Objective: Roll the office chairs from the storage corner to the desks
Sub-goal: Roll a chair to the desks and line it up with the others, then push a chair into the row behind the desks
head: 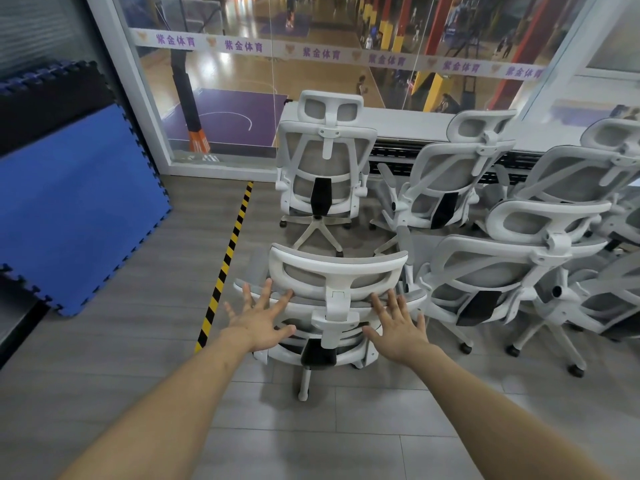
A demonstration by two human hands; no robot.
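The nearest office chair [337, 296] has a white frame, grey mesh back and a black lumbar pad. The left hand [261, 315] and right hand [400, 327] reach toward its back with fingers spread wide, holding nothing.

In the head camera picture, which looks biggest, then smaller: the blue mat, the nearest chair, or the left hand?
1. Blue mat, largest.
2. Nearest chair.
3. Left hand, smallest.
The mat and the chair stand at different distances, so their order is unsure.

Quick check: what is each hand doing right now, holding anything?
Left hand: open, fingers spread, at the back of the nearest chair, gripping nothing.
Right hand: open, fingers spread, at the same chair back, gripping nothing.
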